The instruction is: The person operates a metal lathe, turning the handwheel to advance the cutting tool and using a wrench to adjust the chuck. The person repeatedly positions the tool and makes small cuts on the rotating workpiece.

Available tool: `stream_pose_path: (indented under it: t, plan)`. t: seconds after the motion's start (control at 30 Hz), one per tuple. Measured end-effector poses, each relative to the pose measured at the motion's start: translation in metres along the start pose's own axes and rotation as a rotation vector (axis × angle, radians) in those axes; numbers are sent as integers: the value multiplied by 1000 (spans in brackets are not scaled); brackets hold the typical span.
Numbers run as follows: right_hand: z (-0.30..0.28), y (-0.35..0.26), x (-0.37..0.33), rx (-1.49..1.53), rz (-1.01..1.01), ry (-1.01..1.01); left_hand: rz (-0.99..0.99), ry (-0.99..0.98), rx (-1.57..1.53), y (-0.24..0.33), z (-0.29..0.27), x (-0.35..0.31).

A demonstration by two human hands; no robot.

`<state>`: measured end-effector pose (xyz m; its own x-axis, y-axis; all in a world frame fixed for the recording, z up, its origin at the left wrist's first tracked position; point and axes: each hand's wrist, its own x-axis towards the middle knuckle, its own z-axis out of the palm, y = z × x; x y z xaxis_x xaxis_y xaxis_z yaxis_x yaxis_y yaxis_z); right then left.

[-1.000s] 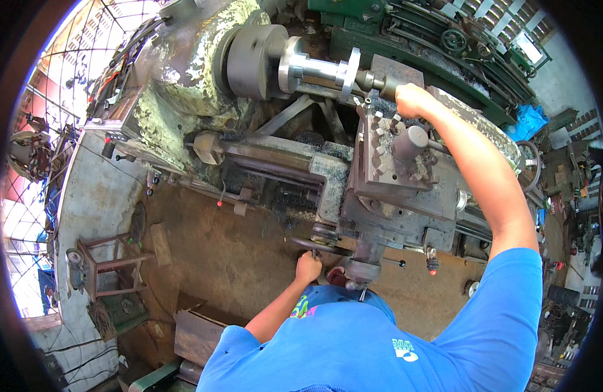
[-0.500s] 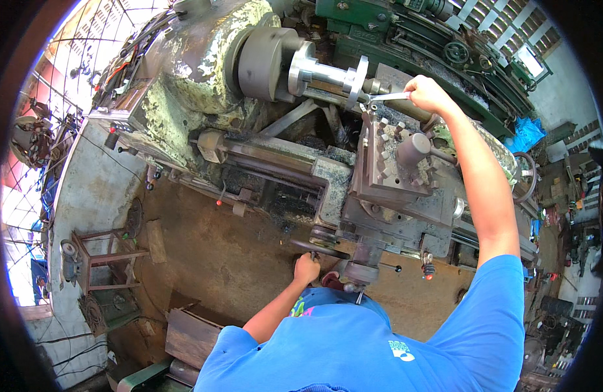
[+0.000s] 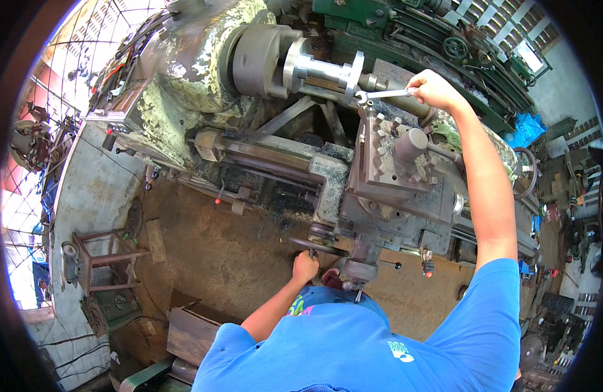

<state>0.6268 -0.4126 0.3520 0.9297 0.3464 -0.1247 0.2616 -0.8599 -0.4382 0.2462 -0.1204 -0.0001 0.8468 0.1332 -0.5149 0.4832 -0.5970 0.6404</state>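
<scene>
My right hand [image 3: 435, 90] is closed on the end of a silver wrench [image 3: 387, 94]. The jaw of that wrench is at the tip of the tool post [image 3: 396, 157], close to the flange of a shiny flanged metal workpiece [image 3: 324, 69]; whether it touches either one cannot be made out. The workpiece sits between the lathe chuck [image 3: 257, 62] and the tailstock centre [image 3: 373, 83]. Down by my waist, my left hand [image 3: 306, 266] is closed round the handle of a carriage handwheel [image 3: 321, 247], which is seen nearly edge-on.
The worn headstock [image 3: 190, 65] stands at the left of the lathe, with red-tipped levers below. Behind the lathe is a second, green lathe [image 3: 438, 39]. A blue plastic bag [image 3: 527, 129] lies at the far right, and a wooden stand [image 3: 112, 258] is at the left.
The wrench has turned in my right hand, so that its flat face and jaw show more plainly. My left hand keeps its hold on the handwheel handle. The whole view shifts slightly.
</scene>
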Motion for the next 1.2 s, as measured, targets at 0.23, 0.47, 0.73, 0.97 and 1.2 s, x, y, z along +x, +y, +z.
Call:
stream_pose_path:
  t: [0.23, 0.47, 0.73, 0.97, 1.2]
  plan:
    - [-1, -6, -7, -264, 27, 200, 12, 30, -16, -2, 2, 0]
    - [-1, -10, -3, -10, -18, 71, -6, 16, -35, 0, 1, -1]
    - [-8, -7, -7, 36, -52, 1, -13, 15, -32, -2, 2, 1]
    - [1, -7, -5, -75, -39, 17, 5, 15, -5, -2, 3, 1]
    - [2, -14, -6, 52, -142, 54, 14, 33, 5, 0, 1, 0]
